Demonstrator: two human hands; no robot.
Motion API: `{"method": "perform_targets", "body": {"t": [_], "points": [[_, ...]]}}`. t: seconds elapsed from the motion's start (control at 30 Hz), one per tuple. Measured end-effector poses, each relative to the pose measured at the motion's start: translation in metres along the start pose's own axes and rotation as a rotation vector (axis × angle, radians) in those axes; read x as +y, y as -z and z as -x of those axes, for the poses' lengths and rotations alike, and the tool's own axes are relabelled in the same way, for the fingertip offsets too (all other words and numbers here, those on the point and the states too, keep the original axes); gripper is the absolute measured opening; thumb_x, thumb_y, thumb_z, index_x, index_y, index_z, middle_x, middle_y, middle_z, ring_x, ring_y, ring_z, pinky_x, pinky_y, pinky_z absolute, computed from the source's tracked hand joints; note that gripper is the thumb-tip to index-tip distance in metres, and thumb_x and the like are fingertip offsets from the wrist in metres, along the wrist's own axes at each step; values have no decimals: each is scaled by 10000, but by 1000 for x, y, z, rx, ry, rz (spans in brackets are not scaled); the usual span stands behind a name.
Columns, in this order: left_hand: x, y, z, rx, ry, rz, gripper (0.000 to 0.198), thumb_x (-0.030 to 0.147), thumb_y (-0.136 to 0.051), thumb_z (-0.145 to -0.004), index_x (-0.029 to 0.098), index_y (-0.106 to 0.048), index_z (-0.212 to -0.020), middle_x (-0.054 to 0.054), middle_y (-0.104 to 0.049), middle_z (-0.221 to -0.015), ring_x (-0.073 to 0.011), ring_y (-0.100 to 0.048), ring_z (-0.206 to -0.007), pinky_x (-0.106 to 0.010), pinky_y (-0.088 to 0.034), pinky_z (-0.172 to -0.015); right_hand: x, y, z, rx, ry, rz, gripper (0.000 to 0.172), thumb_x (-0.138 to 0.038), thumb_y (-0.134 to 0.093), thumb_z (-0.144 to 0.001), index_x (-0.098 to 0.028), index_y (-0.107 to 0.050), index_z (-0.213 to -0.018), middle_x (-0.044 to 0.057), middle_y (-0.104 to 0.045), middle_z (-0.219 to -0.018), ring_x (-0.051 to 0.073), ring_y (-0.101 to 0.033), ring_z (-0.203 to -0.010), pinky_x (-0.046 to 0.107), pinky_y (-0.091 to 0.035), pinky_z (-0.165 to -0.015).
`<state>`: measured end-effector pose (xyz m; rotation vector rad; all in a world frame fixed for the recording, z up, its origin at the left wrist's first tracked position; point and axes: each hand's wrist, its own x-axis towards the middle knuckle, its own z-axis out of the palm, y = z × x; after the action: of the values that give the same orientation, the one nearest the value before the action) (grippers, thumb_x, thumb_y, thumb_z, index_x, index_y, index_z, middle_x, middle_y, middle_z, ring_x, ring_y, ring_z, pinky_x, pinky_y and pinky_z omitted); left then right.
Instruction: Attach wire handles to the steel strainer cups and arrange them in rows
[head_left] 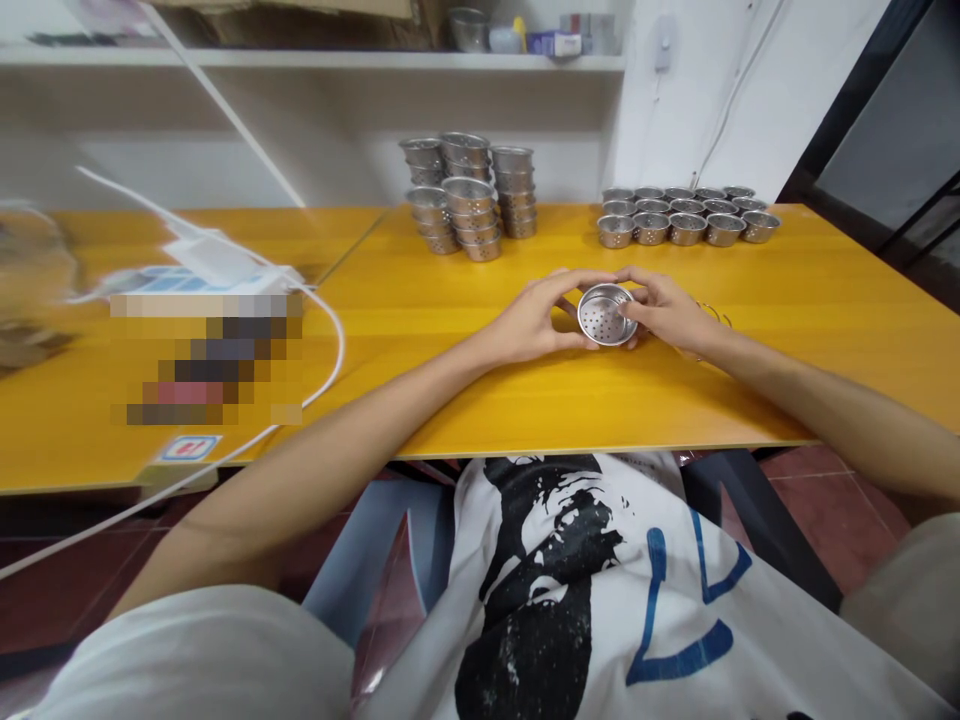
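A small perforated steel strainer cup (606,314) is held tilted toward me just above the yellow table (465,400). My left hand (541,318) curls round its left side, fingers closed on the rim. On the cup's right edge my right hand (670,312) pinches it with thumb and fingers. A thin wire piece (716,318) lies just behind my right hand; what it is I cannot make out.
Several stacks of the same steel cups (471,196) stand at the back centre. Rows of single cups (686,216) sit at the back right. A white power strip (217,262) with a cable (330,340) lies on the left. A shelf (375,60) runs above.
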<state>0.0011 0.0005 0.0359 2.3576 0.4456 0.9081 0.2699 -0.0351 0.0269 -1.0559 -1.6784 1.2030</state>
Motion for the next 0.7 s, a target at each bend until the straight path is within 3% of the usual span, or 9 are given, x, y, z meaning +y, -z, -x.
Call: {"method": "perform_targets", "body": {"t": [0.13, 0.33, 0.57, 0.7], "points": [[4, -3, 0, -2, -35, -91, 788, 636, -937, -958, 259, -701, -1609, -163, -745, -1585, -351, -693, -1424, -457, -613, -1149, -1, 1, 2, 35, 14, 49, 585, -408, -942, -895, -295, -656, -1393, 31, -847, -1039, 199, -738, -664, 333, -642, -540], [-2, -3, -1, -68, -154, -217, 593, 624, -833, -1042, 284, -749, -1521, -166, -717, -1556, -379, -663, -1462, -570, -489, -1325, 2, 1, 2, 37, 23, 114, 520, -408, -950, -864, -288, -669, -1286, 13, -809, -944, 198, -713, -635, 332, -618, -530], [-5, 0, 3, -153, -119, -355, 604, 630, -768, -1065, 251, -707, -1532, -188, -648, -1523, -378, -669, -1383, -495, -568, -1211, -4, -5, 7, -21, 99, 237, 469, -432, -834, -977, -233, -744, -1393, 114, -839, -1198, 208, -746, -814, 280, -607, -545], [-4, 1, 4, -168, -102, -431, 583, 625, -754, -1057, 232, -681, -1481, -189, -634, -1487, -357, -705, -1224, -465, -605, -1077, -9, -6, 9, -42, 102, 257, 418, -381, -739, -1007, -217, -798, -1386, 111, -829, -1216, 182, -712, -773, 272, -604, -553]]}}
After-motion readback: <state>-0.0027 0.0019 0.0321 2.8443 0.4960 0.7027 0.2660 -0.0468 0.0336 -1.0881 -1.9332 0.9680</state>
